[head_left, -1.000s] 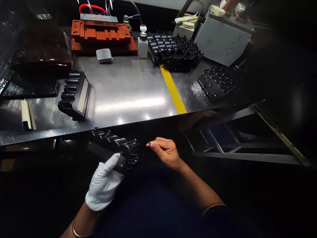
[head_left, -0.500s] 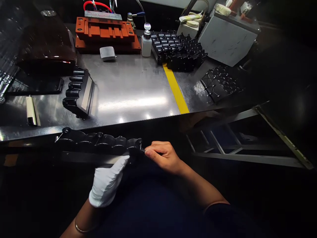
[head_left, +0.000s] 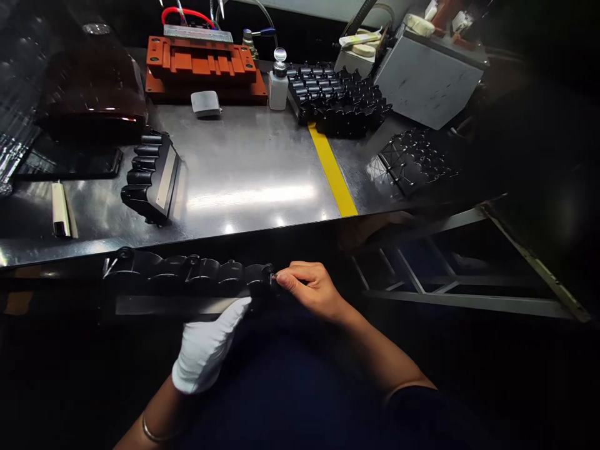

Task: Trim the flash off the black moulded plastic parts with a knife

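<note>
In a white glove, my left hand (head_left: 206,347) grips a long black plastic molded part (head_left: 206,270) with a row of scalloped curves and a smooth, shiny strip along its near side. The part is held just in front of the bench edge; the thumb lies along the strip while the other fingers are hidden beneath. My bare right hand (head_left: 312,287) is at the part's right end, thumb and forefinger pinched together there. Whatever sits in that pinch is too small to make out.
On the metal bench (head_left: 248,156) stands a similar black part (head_left: 149,175), left. Several more black parts (head_left: 337,97) lie behind a yellow tape strip (head_left: 332,172). An orange fixture (head_left: 201,62), a pump bottle (head_left: 278,87) and a grey box (head_left: 431,75) line the back.
The black part has tilted slightly, its strip showing more plainly. My right fingertips have shifted a little up at its right end. The view has moved slightly.
</note>
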Tool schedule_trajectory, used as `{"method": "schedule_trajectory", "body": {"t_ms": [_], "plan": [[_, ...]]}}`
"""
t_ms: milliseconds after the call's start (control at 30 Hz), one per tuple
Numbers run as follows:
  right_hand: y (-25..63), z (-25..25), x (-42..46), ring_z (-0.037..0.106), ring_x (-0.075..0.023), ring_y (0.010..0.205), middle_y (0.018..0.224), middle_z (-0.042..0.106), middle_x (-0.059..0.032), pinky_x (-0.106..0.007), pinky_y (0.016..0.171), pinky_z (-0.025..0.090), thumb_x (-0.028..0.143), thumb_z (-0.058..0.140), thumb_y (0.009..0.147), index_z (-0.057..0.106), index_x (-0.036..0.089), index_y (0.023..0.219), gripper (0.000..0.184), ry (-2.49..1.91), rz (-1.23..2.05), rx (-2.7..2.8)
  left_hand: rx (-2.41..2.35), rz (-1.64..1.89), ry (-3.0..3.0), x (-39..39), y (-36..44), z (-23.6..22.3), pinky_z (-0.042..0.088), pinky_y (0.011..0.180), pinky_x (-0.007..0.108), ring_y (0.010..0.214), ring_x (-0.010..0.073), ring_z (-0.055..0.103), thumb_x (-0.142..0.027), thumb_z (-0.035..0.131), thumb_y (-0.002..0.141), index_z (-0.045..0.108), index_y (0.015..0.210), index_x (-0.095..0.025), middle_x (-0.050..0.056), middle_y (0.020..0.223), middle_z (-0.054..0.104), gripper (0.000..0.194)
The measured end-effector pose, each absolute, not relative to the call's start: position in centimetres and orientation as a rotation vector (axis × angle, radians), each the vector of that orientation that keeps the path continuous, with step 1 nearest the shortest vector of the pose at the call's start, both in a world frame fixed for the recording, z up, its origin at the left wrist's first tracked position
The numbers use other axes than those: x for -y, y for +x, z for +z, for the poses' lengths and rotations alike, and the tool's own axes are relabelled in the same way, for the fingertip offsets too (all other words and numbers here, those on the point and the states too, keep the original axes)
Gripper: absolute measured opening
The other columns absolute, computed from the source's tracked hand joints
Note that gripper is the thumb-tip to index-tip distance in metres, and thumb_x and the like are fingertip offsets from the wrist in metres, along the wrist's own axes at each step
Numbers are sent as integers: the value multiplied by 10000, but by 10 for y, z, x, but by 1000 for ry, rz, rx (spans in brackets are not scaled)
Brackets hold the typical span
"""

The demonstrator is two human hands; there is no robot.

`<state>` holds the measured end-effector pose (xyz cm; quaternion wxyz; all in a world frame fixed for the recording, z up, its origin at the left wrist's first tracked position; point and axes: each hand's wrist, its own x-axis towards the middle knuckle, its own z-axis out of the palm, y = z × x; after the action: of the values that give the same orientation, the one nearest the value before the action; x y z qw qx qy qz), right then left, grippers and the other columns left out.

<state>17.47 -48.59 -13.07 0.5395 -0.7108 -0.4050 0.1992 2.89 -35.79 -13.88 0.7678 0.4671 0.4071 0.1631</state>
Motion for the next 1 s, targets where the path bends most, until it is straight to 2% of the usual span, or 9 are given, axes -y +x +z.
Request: {"method": "schedule_trajectory", "body": {"t_ms": [133,200,267,367,467,633,833,933,1000], "plan": [[174,-141,486,599,-150,636,724,691,-60,-291,623,502,328,573,914,731,175,931,221,-1856,-9,979,-890,370,1071,359,29,-134,489,1018,374,1185,278,599,-248,812,644,743,878,-251,33,985,758,244],[177,-143,487,608,-163,681,787,688,-74,-304,648,508,312,560,922,689,176,1043,224,-1923,-168,920,-885,330,1101,359,30,-128,541,948,360,1099,283,648,-261,815,639,753,897,-237,44,991,756,267],[182,-141,490,614,-146,681,817,681,-62,-275,627,506,286,534,937,647,183,1077,207,-1921,-109,917,-902,277,1114,359,32,-121,616,783,358,939,289,702,-280,824,620,762,869,-197,61,937,759,269],[187,-134,493,602,-117,625,734,657,-25,-234,591,484,245,492,955,633,182,925,157,-1857,69,1122,-934,240,1075,359,35,-116,639,623,359,834,284,714,-320,799,653,760,854,-148,66,887,750,267],[187,-127,494,567,-110,586,653,628,-17,-232,571,443,235,460,967,617,176,779,252,-1911,65,1268,-888,231,1103,357,34,-120,641,687,351,878,271,705,-273,806,637,772,874,-172,54,946,746,260],[183,-127,493,498,-88,502,590,605,-6,-226,519,381,252,487,956,615,166,700,299,-1946,41,1310,-787,248,1207,354,27,-129,639,713,327,827,233,701,-206,809,612,787,885,-221,23,948,743,275],[180,-131,492,517,-90,508,591,619,-19,-220,527,379,240,508,948,652,138,700,305,-1942,59,1293,-908,250,1078,359,36,-118,633,646,307,815,232,695,-296,823,622,773,827,-185,31,904,737,239],[187,-127,496,548,-92,532,607,632,-28,-209,543,389,252,508,950,662,126,695,323,-1930,217,1327,-986,168,1028,359,42,-106,621,589,295,704,200,679,-340,810,644,751,749,-145,35,788,721,229],[197,-119,501,556,-86,540,608,631,-23,-199,544,386,267,514,949,658,128,678,336,-1847,449,1481,-959,88,1029,357,45,-100,593,523,256,638,174,658,-324,808,656,740,752,-122,33,737,706,234]]}}
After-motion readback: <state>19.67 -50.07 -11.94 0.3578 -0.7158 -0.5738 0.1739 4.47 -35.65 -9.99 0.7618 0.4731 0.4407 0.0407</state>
